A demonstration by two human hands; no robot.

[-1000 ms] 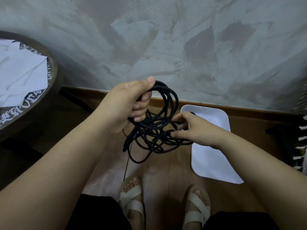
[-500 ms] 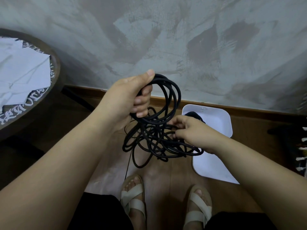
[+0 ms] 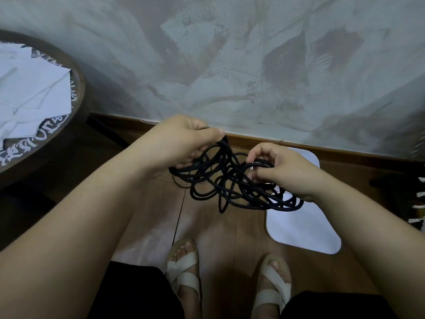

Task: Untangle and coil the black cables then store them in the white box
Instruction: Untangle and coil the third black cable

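Left hand (image 3: 184,139): raised in front of the skirting board, knuckles up; its grip is clenched round the upper left end of the bundle, with the thumb laid along the top of the strands.
Right hand (image 3: 282,171): lower and to the right; its grip pinches a few strands between the thumb and curled fingers, near the middle of the tangle.
Black cables (image 3: 230,183): one loose, knotted bundle held in the air between both hands, above the floor (image 3: 218,238).
Long axis: slanted from the left hand's grip at upper left down to the wide loops at lower right, under the right wrist.
Loops: several hang down from the middle, the lowest pointing at the floor; no coil is formed yet.
White box (image 3: 303,229): on the floor at the right, its far end close to the wall (image 3: 230,65), its long side running away from the person; the right hand and cable loops hide part of it.
Cables and box: the lower right loops cross the box's left part in this view, held above it.
Counter (image 3: 79,88): round, dark-rimmed, at far left, carrying white paper (image 3: 30,93).
Feet: in pale sandals (image 3: 184,270), at the bottom edge.
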